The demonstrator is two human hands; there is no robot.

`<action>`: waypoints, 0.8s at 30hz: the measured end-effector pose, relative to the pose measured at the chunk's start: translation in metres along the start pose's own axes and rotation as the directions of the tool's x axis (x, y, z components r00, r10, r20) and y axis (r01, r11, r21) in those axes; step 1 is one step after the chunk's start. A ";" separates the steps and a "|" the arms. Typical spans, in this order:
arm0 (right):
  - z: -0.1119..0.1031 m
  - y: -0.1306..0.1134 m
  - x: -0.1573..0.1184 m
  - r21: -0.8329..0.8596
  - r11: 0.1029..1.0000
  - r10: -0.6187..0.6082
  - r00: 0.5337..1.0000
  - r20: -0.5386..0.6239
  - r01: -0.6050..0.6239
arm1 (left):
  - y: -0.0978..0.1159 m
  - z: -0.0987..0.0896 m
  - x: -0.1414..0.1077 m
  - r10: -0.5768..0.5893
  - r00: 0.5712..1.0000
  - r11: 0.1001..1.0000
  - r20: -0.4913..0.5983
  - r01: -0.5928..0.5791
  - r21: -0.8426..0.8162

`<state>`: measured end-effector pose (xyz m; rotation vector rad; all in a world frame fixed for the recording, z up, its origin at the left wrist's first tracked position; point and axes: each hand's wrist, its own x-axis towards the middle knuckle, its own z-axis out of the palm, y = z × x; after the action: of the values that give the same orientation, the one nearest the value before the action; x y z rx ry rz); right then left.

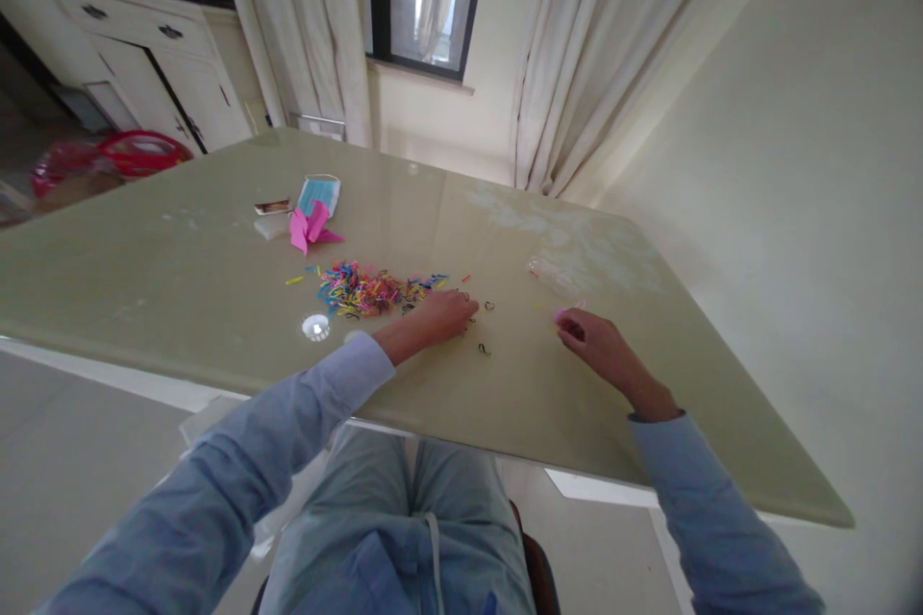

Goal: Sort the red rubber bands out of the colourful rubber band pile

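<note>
A heap of small multicoloured rubber bands [361,288] lies left of the table's middle, trailing towards my left hand [448,315]. That hand rests low over the tabletop at the heap's right end, its fingers bent and drawn together. Dark bits show beside its fingertips, but what they pinch, if anything, is hidden. Just to its right lie loose black rubber bands [484,349]. Farther right, my right hand [592,338] is curled with thumb and fingers closing on small pink rubber bands [559,314]. A clear plastic bag [557,276] lies beyond that hand.
Behind the heap lie a pink folded paper piece [311,229], a blue face mask [319,194] and a small packet [272,207]. A round white object or reflection [315,328] shows near the front. The greenish glossy table [180,307] ends close to my lap; a wall borders its right.
</note>
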<state>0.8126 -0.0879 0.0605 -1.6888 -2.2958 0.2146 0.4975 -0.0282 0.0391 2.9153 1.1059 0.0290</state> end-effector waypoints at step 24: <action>0.010 -0.042 0.065 -0.370 0.928 0.086 0.947 0.310 0.036 | 0.027 0.004 -0.011 0.020 0.995 1.000 -0.098 -0.022 -0.014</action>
<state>0.7537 -0.0383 0.0714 -1.9914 -2.6927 0.0632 0.5074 -0.0552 0.0360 2.9407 1.0824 0.1810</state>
